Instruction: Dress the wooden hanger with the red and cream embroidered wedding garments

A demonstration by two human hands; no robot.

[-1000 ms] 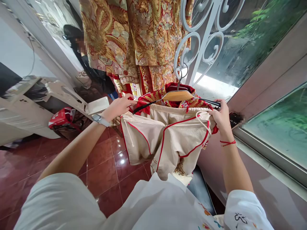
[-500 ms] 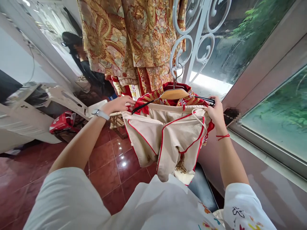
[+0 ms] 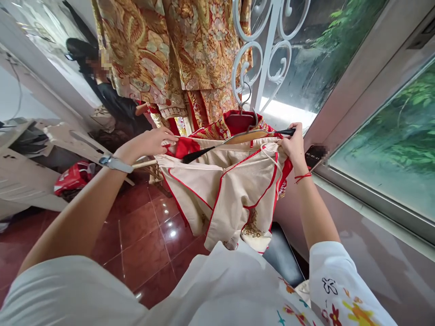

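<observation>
A cream garment [image 3: 234,194] with red piping, a waistband and a pale cord hangs spread between my hands. My left hand [image 3: 152,142] is closed on the left end of its waistband, beside some red cloth. My right hand [image 3: 292,146] grips the waistband's right end together with the black tip of a hanger [image 3: 249,136]. The hanger, wood in the middle with black ends, slants across the waistband, its left tip free of my left hand. Just behind hangs a red and gold embroidered garment [image 3: 212,130], partly covered.
Gold embroidered robes [image 3: 142,50] hang beyond, beside a white scrollwork grille [image 3: 268,54]. A window ledge [image 3: 374,203] runs along the right, with a phone [image 3: 313,156] by it. At left are a person in black [image 3: 117,102] and a red bag [image 3: 74,177].
The hanger has tilted and its hook has dropped lower. My left hand has shifted left with the waistband, away from the hanger's left tip. The view has swung slightly right.
</observation>
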